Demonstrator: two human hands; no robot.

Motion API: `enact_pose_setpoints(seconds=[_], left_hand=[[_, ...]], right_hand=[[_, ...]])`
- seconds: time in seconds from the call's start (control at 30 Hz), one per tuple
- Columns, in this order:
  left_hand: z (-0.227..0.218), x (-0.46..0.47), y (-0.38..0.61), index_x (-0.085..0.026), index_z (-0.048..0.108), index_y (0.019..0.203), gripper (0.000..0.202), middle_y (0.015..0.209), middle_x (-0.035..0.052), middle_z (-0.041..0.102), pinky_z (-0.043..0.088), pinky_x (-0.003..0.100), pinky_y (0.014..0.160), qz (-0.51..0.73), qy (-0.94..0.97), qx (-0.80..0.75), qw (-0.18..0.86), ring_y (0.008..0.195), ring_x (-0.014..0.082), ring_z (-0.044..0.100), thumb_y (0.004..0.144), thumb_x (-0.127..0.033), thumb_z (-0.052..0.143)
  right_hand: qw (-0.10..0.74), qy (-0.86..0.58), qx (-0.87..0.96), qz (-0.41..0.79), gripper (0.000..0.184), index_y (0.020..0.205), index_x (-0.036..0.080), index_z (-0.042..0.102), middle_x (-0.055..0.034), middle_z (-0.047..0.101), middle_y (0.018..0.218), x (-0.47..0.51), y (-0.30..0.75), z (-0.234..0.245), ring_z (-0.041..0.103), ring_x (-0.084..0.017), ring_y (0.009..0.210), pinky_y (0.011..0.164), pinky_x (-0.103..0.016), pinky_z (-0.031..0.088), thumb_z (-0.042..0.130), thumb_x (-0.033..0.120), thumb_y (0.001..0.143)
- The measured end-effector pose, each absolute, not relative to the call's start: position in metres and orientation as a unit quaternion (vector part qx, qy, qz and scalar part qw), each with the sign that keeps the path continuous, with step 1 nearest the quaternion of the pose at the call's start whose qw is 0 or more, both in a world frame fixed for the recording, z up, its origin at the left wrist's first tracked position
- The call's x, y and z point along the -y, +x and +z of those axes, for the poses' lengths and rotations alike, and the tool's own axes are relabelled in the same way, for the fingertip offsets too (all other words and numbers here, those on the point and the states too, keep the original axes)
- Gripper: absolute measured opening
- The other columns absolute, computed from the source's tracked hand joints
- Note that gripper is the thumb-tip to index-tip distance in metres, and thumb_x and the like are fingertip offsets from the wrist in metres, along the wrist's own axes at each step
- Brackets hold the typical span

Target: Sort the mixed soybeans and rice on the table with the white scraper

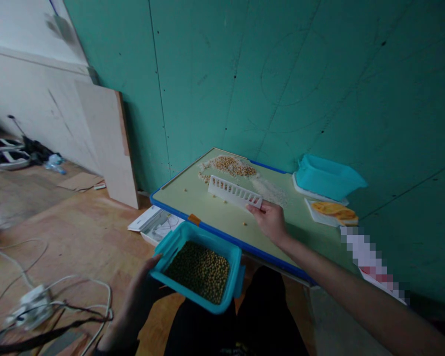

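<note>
My left hand (148,282) grips the left end of a turquoise plastic basket (217,307), held over my lap just off the table's front edge. Inside lie many round tan beans (203,267), probably soybeans. My right hand (270,220) pinches the right end of a white slotted plastic strip (230,194), which stands on edge on the pale green table (196,198). Behind the strip spreads a heap of beans (230,165) mixed with white grains (269,190). A few loose beans lie in front of the strip.
A second turquoise basket (326,175) stands at the table's back right, beside a yellow cloth (333,210). Under the left edge sits an open white box (159,225). Cables and a power strip (33,306) lie on the floor at left. A green wall (244,74) rises behind.
</note>
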State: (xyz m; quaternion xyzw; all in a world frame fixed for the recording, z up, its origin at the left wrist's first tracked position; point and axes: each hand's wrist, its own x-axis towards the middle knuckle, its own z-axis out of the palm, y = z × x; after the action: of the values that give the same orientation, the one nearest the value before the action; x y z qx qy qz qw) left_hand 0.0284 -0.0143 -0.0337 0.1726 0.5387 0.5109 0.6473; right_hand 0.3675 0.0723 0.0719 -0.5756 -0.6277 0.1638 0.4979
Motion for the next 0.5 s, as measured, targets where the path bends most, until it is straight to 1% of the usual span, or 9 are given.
enact_pose_setpoints(seconds=[0.07, 0.2, 0.37, 0.43, 0.5], left_hand=[[-0.029, 0.012, 0.029, -0.026, 0.077, 0.113, 0.055, 0.095, 0.0106, 0.086, 0.067, 0.051, 0.079, 0.511, 0.176, -0.538, 0.647, 0.112, 0.0453, 0.079, 0.068, -0.056, 0.089], [-0.011, 0.003, 0.032, -0.023, 0.081, 0.108, 0.057, 0.097, 0.0147, 0.087, 0.067, 0.053, 0.081, 0.484, 0.181, -0.538, 0.666, 0.109, 0.0472, 0.079, 0.068, -0.063, 0.088], [0.006, -0.011, 0.033, -0.019, 0.085, 0.108, 0.062, 0.099, 0.0198, 0.086, 0.066, 0.055, 0.081, 0.45, 0.231, -0.541, 0.672, 0.104, 0.0489, 0.078, 0.071, -0.068, 0.083], [0.008, -0.015, 0.033, -0.018, 0.085, 0.11, 0.061, 0.096, 0.0184, 0.086, 0.065, 0.054, 0.078, 0.445, 0.249, -0.535, 0.674, 0.096, 0.0449, 0.078, 0.073, -0.068, 0.081], [0.008, -0.018, 0.032, -0.019, 0.084, 0.109, 0.057, 0.09, 0.0147, 0.083, 0.065, 0.05, 0.073, 0.445, 0.252, -0.534, 0.673, 0.085, 0.0385, 0.076, 0.076, -0.065, 0.08]], right_hand=[[0.5, -0.572, 0.626, 0.175, 0.017, 0.095, 0.025, 0.089, -0.0071, 0.088, 0.101, -0.074, 0.369, 0.07, 0.085, -0.033, 0.097, 0.088, -0.043, 0.068, 0.076, 0.032, 0.086], [0.501, -0.557, 0.628, 0.211, 0.014, 0.091, 0.025, 0.089, -0.0055, 0.088, 0.098, -0.078, 0.375, 0.067, 0.085, -0.034, 0.095, 0.088, -0.046, 0.069, 0.083, 0.034, 0.082], [0.483, -0.544, 0.651, 0.216, 0.011, 0.084, 0.026, 0.089, -0.0026, 0.087, 0.088, -0.075, 0.383, 0.067, 0.084, -0.033, 0.088, 0.082, -0.043, 0.068, 0.085, 0.036, 0.082], [0.478, -0.541, 0.657, 0.216, 0.012, 0.084, 0.026, 0.089, -0.0026, 0.087, 0.087, -0.071, 0.386, 0.068, 0.084, -0.032, 0.086, 0.078, -0.041, 0.068, 0.084, 0.038, 0.082], [0.472, -0.539, 0.662, 0.218, 0.013, 0.084, 0.027, 0.089, -0.0027, 0.087, 0.087, -0.066, 0.388, 0.07, 0.084, -0.031, 0.085, 0.076, -0.039, 0.067, 0.084, 0.039, 0.082]])
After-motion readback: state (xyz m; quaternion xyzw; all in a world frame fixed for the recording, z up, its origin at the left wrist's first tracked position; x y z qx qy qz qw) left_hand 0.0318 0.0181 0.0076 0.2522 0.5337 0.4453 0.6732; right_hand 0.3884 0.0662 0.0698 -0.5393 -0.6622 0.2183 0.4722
